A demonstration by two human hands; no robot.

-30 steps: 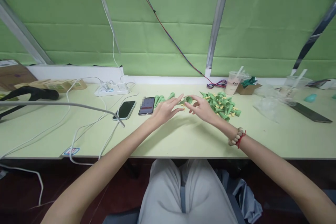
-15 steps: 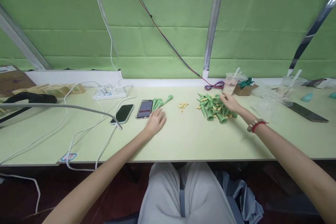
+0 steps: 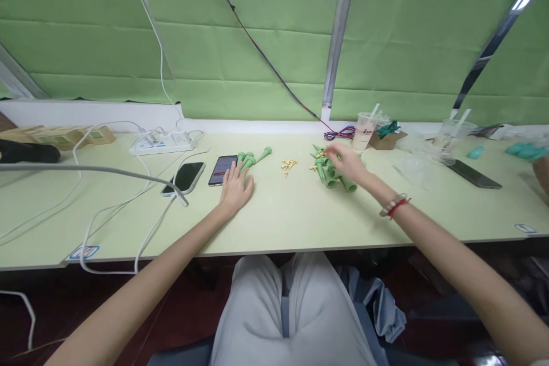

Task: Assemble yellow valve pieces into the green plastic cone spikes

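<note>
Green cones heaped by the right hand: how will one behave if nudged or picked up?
Probably light for its size: the green cones show hollow, open wide ends. A loose one may roll in a curve, since its body is round and tapers to a tip. Picking one out may shift its neighbours, as they lie overlapping under the right hand.

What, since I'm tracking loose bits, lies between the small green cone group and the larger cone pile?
A small cluster of yellow pieces, on the table, in the head view.
</note>
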